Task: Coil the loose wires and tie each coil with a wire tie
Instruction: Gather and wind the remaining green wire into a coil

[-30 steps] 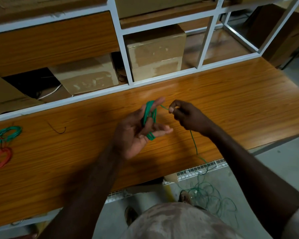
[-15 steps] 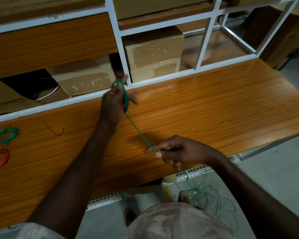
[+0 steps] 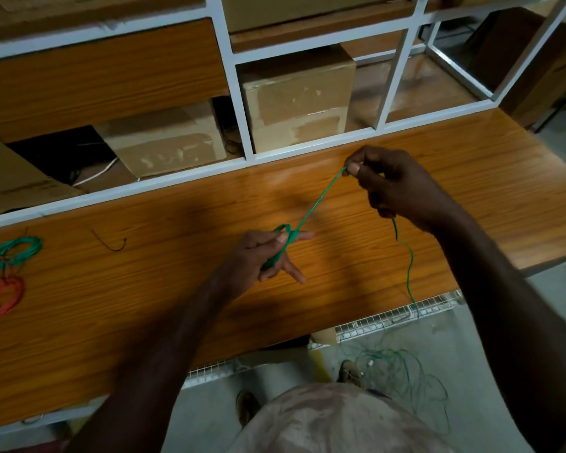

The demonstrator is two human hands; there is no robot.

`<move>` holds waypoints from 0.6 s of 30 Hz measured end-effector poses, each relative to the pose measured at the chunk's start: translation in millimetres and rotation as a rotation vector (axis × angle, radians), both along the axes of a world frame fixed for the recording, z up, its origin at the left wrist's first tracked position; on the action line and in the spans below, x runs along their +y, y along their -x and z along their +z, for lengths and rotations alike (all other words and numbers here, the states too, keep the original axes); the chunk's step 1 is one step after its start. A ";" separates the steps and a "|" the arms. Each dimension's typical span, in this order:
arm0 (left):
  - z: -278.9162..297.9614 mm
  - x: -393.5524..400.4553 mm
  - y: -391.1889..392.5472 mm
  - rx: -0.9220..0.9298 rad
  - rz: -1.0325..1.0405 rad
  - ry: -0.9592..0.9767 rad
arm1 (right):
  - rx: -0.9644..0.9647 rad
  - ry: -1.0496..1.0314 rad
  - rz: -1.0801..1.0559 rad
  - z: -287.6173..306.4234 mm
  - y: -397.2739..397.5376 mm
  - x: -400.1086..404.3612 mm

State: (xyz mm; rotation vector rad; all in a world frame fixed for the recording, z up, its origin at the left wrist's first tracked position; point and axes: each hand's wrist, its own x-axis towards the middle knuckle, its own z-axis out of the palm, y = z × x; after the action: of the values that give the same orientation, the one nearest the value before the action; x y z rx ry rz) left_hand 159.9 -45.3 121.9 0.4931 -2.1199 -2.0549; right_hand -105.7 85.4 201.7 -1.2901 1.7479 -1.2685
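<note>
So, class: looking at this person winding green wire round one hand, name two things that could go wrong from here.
1. The thin green wire is stretched taut between left hand and right hand; the small green coil might slip off the fingers.
2. The loose green wire heap on the floor could tangle and snag.

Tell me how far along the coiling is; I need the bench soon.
Done: a green coil and a red coil lie on the table. In hand: left hand holds a partial coil; right hand pinches the green wire. Left: loose wire on the floor, then tying.
</note>
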 end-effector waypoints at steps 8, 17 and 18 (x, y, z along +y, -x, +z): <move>21.7 20.6 -4.6 0.257 0.034 -0.454 | 0.025 -0.099 -0.038 -74.5 -11.1 -19.9; 55.2 -19.5 11.2 0.613 0.311 -0.597 | -0.068 -0.290 0.108 -122.0 -63.4 11.0; 58.2 -27.9 13.4 0.625 0.379 -0.564 | -0.081 -0.324 0.167 -122.0 -71.1 16.1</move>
State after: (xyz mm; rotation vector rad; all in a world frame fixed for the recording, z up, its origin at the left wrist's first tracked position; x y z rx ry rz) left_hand 146.5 -73.2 180.1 0.2313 -1.0145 -2.1690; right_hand -34.6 101.5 79.6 -1.1516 1.6687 -0.8884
